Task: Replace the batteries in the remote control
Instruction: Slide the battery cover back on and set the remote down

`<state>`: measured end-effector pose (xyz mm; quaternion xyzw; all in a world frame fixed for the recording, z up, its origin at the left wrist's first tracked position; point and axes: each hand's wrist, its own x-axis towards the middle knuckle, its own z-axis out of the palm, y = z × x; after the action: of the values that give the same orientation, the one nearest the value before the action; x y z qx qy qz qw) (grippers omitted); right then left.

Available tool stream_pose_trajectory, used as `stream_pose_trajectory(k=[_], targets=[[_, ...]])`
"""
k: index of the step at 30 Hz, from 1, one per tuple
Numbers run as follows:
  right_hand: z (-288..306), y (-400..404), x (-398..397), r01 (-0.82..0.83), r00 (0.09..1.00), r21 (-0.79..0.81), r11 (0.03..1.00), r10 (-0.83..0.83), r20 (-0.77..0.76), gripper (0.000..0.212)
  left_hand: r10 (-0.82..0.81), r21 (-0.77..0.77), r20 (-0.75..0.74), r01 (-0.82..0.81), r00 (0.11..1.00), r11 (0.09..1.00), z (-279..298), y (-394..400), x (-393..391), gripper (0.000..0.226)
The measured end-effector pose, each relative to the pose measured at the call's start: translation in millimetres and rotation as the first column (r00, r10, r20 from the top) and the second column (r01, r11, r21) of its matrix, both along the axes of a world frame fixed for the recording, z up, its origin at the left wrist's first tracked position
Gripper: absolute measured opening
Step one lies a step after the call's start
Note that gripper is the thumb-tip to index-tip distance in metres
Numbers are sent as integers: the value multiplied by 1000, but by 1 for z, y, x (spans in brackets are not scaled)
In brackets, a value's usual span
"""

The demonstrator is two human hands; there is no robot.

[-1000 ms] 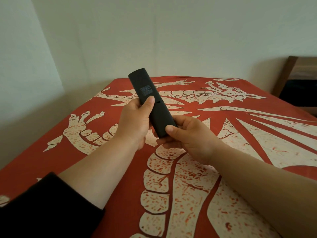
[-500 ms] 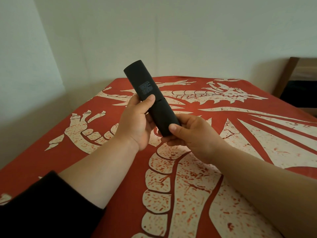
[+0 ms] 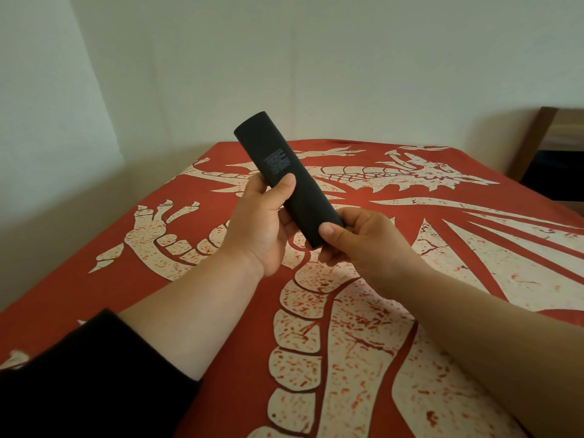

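Red dragon-print bedspread (image 3: 347, 358): black remote control (image 3: 286, 178), back upward, is gripped by left hand (image 3: 262, 222) mid-body and right hand (image 3: 363, 241) at near end; cover is best slid off under steady thumb pressure.

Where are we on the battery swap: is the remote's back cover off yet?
Done: nothing visible. The remote is back side up, cover apparently closed. In hand: the left hand grips its middle, the right hand pinches its near end. Left: opening it, swapping batteries, closing. No batteries are in view.
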<state>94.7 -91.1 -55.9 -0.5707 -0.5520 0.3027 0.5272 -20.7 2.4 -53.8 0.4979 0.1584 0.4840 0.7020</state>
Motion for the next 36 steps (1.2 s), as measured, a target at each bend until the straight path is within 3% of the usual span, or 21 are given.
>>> stream_pose_trajectory(k=[6,9,14,17,21,26,31,36], targets=[[0,2,2,21,999,1,1000,-21,36,5,20,8,-60,-20,998,1000,0,-1,0,24],[-2,3,2,78,996,32,996,-79,38,7,94,96,-187,-77,978,992,-1,-5,2,29],[-3,5,5,195,976,98,976,-203,82,10,92,219,-344,-15,934,976,1,-17,5,48],[-5,5,7,259,954,127,958,-274,124,15,194,323,-453,-42,870,945,-1,-18,9,49],[-7,7,7,343,906,162,925,-371,202,13,354,432,-484,-134,800,892,-2,-20,10,56],[-6,7,10,372,888,164,914,-402,224,18,279,407,-456,-81,845,910,1,-24,8,83],[-10,10,11,408,858,172,896,-441,263,16,265,386,-494,-65,828,920,-1,-30,12,75],[-9,9,6,376,701,230,898,-438,563,18,144,218,-503,-36,852,975,-8,-24,17,17]])
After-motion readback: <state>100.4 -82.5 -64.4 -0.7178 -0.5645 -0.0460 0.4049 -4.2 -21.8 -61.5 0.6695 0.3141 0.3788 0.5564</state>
